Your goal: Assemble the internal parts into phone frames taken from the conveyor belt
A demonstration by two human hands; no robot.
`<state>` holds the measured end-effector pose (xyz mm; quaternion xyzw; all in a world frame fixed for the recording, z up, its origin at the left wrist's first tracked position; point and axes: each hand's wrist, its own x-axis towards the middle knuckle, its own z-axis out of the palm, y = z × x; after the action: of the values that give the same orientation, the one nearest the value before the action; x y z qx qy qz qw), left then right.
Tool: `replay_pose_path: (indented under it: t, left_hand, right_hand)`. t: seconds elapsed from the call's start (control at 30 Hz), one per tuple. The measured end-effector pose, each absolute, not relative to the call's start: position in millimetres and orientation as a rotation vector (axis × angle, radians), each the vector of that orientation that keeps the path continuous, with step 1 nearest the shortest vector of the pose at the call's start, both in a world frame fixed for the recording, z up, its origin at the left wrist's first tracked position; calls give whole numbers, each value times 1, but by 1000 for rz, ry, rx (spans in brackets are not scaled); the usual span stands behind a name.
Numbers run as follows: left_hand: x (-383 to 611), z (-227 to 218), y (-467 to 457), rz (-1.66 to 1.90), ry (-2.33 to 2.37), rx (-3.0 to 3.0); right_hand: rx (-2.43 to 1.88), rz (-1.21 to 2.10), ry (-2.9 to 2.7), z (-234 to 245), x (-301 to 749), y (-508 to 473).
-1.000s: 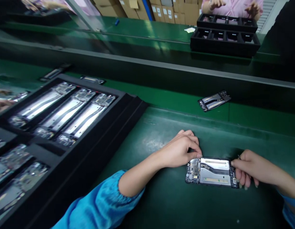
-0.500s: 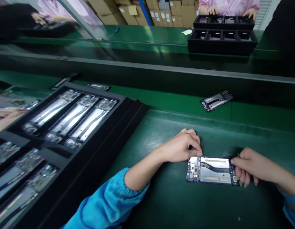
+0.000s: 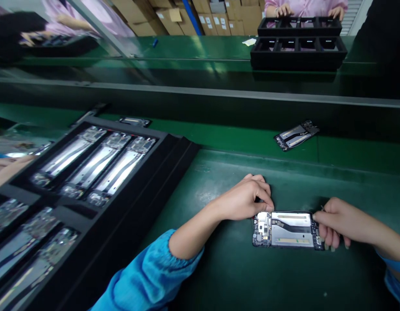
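Observation:
An opened smartphone point(image 3: 292, 231) lies lengthwise on the green work surface, its circuit board at the left end and a dark flex cable across the silver middle. My left hand point(image 3: 251, 196) is closed in a pinch at its upper left edge, beside the board. At the right end, my right hand point(image 3: 337, 222) has its thumb over the phone's corner and the other fingers curled beside and below it. A small dark tip pokes out above the right thumb; what it belongs to is hidden.
A black tray point(image 3: 174, 155) holding several opened phones stands at the left. Another opened phone point(image 3: 297, 134) lies on the green ledge behind. Across the bench, a person in pink has hands at stacked black trays point(image 3: 298, 54). Another person's hand point(image 3: 12, 168) shows at the left edge.
Both hands stay at the same places on the phone, with hardly any motion. The view has shifted slightly, so the background sits a little differently.

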<state>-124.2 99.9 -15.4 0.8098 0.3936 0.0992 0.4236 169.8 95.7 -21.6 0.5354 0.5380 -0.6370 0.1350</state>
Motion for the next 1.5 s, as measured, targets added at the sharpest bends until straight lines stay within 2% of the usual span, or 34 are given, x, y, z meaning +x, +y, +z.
replay_pose_path:
  t: [0.83,1.5]
  left_hand:
    - [-53,-10,117,188,865,2254]
    - [-39,-13,105,224,986,2285]
  right_hand:
    - [1570,-1857,1555,-13,161,98]
    - [1552,-1886,1586,-15,163,99]
